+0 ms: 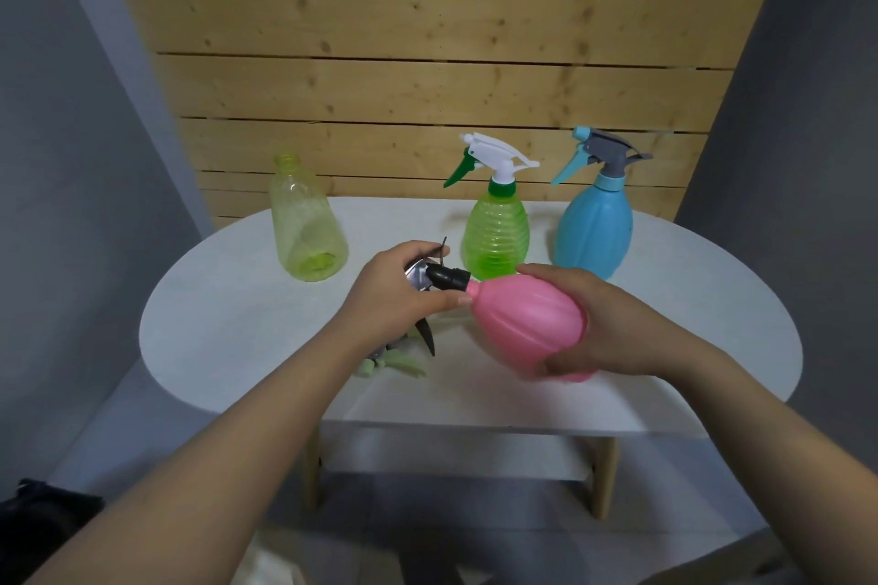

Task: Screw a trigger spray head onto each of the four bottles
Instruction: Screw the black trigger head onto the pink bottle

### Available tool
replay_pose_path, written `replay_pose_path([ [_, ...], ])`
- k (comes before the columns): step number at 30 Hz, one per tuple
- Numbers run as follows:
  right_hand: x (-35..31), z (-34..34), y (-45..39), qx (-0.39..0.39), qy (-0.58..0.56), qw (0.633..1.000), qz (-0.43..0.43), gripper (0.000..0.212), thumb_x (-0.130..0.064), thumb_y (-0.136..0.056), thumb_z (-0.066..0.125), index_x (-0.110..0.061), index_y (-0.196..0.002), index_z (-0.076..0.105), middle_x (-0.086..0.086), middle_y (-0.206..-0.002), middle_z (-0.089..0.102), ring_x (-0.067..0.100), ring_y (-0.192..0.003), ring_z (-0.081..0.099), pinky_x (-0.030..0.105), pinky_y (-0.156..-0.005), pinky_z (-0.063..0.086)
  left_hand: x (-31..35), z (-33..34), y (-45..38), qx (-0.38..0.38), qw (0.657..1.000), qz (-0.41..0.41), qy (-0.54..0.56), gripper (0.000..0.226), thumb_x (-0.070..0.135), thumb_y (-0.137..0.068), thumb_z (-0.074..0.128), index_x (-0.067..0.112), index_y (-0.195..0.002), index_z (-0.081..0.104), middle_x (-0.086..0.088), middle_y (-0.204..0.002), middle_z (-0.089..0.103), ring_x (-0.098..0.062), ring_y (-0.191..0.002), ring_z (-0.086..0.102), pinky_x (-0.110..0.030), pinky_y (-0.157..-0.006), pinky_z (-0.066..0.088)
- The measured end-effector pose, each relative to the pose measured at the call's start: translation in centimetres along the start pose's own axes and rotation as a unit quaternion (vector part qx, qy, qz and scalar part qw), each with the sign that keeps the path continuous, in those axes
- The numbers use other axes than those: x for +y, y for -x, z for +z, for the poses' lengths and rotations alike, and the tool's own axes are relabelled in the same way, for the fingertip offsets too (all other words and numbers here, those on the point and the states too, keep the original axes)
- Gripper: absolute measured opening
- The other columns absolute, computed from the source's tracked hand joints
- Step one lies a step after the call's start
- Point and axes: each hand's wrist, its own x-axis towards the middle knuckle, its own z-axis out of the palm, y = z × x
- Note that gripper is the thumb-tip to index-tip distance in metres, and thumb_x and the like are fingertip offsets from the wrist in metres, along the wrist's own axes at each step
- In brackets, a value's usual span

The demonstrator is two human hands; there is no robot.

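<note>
While four bottles [497, 233] show, two wear spray heads [494, 159].

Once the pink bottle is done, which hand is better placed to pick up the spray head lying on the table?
The left hand, probably. The loose spray head lies directly beneath it near the table's front edge. The right hand wraps the pink bottle, further away.

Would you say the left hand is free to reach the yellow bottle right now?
Probably not yet: the left hand grips the black head at the pink bottle's neck. The yellow bottle stands unobstructed beyond it.
</note>
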Motion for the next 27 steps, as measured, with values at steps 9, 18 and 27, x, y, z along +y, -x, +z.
replay_pose_path([
  [9,-0.9,-0.2,0.3,-0.028,0.0,0.999,-0.024,0.093,-0.05,-0.05,0.082,-0.065,-0.124,0.027,-0.018,-0.126,0.044,0.002,-0.109,0.044,0.012,-0.081,0.039,0.7,-1.4,0.1,-0.142,0.99,-0.014,-0.02,0.034,0.022,-0.063,0.083,0.02,-0.094,0.068,-0.001,-0.095,0.072,-0.005,-0.081,0.066,-0.017,-0.074,0.051],
  [18,-1.1,-1.8,0.4,-0.116,-0.264,0.957,0.036,0.079,-0.032,-0.05,0.079,-0.051,-0.121,0.047,-0.009,-0.113,0.064,0.007,-0.1,0.063,0.018,-0.075,0.053,0.8,-1.7,0.3,-0.203,0.979,-0.028,0.024,0.026,0.01,-0.069,0.079,0.017,-0.091,0.067,0.005,-0.085,0.07,-0.001,-0.073,0.063,-0.015,-0.066,0.049],
  [27,-0.4,-0.4,-0.8,-0.081,-0.414,0.897,0.134,0.047,-0.035,-0.067,0.067,-0.023,-0.113,0.061,0.004,-0.108,0.067,0.017,-0.088,0.069,0.029,-0.074,0.056,0.4,-1.5,0.6,-0.17,0.984,-0.044,0.02,0.026,0.024,-0.054,0.079,0.03,-0.077,0.068,0.013,-0.066,0.069,-0.005,-0.062,0.06,-0.021,-0.061,0.047],
])
